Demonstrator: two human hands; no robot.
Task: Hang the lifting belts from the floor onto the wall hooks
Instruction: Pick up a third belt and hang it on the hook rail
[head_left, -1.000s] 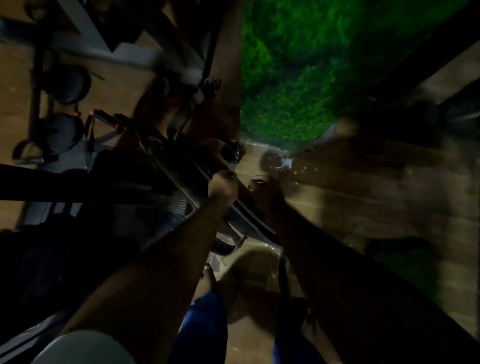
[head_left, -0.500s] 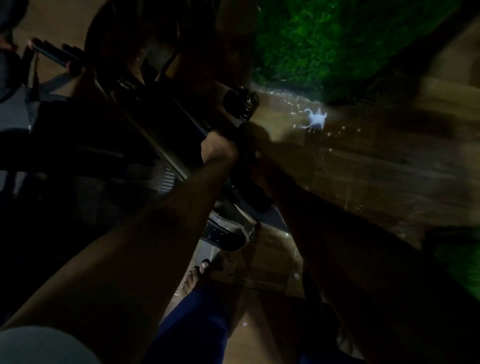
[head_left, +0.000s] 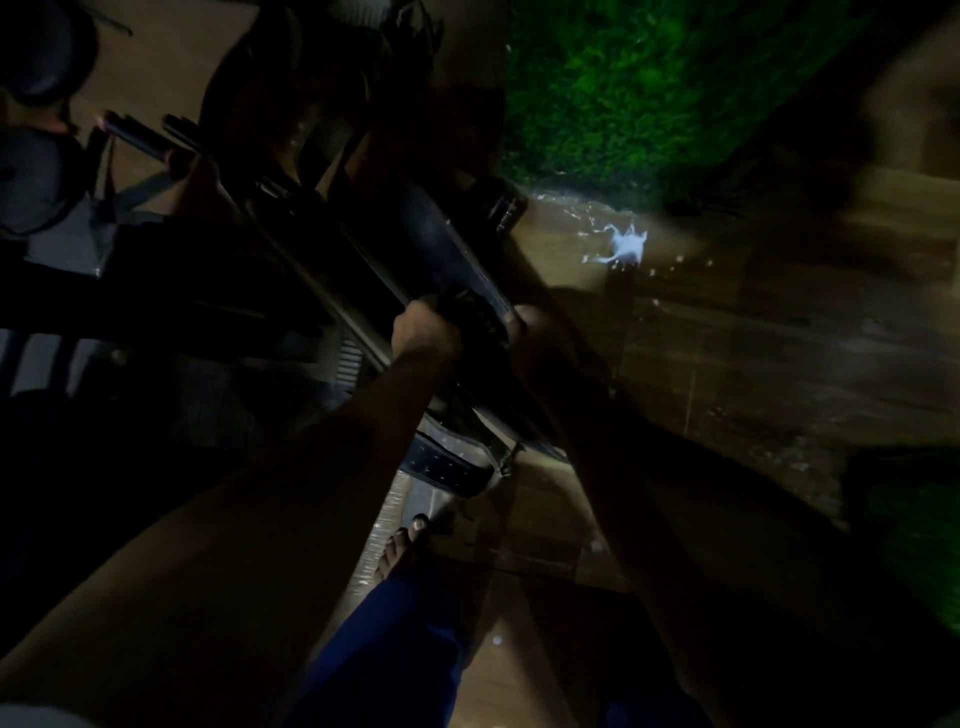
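The scene is very dark. A wide black lifting belt runs diagonally from upper left to lower right in front of me. My left hand grips it from the left side and my right hand grips it from the right, close together. The belt's lower end with its buckle curls just above the wooden floor. Whether a second belt lies against it I cannot tell. No wall hook shows clearly.
Dark gym equipment with metal bars fills the left side. Green artificial turf lies at the top right, with a white splotch on the floor below it. My bare foot and blue trouser leg stand underneath the belt.
The view has tipped downward and both hands have shifted along the belt, staying closed on it. The buckle end now hangs lower, nearer my foot.
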